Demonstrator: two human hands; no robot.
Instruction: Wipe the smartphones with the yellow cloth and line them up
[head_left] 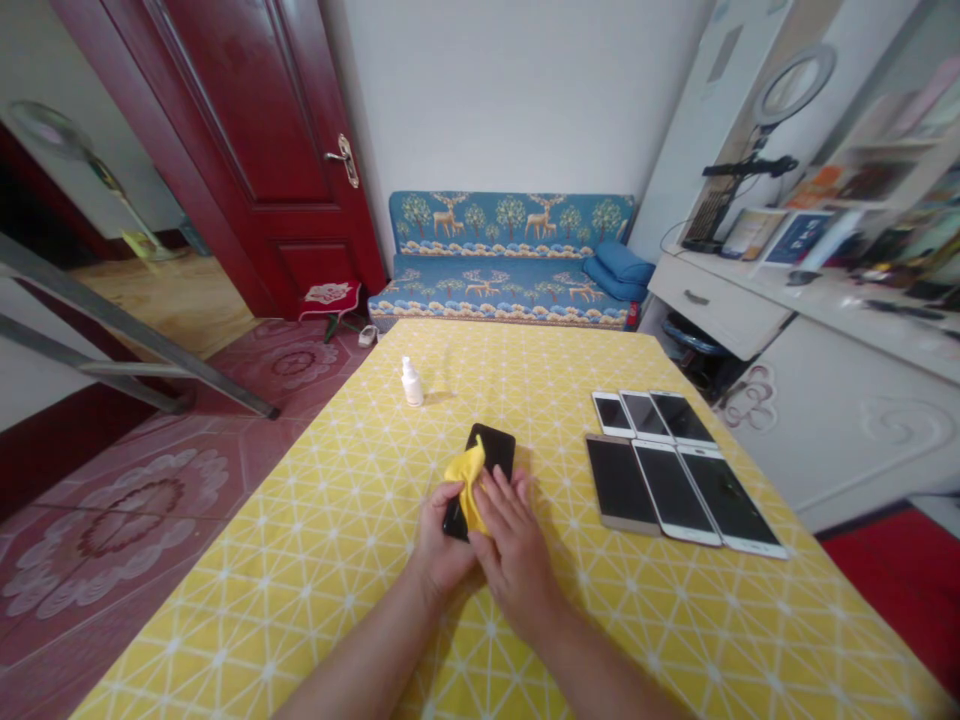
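Observation:
A black smartphone (495,447) lies tilted in my left hand (439,540) above the near middle of the table. My left thumb rests on its left edge, and fingertips show past its right edge. Over the phone's screen is a crumpled yellow cloth (466,470). My right hand (514,540) presses the cloth against the screen, its fingers together and pointing away from me. Part of the cloth is hidden under those fingers. Farther off to the left, a white pump bottle (412,383) stands upright on the table.
Several phones lie face up in two rows at the right, among them a gold-framed phone (621,483) and a large white phone (731,500). A yellow patterned cloth covers the table (322,560). Beyond its far edge stands a blue sofa (495,275); a cluttered white desk (862,330) is at right.

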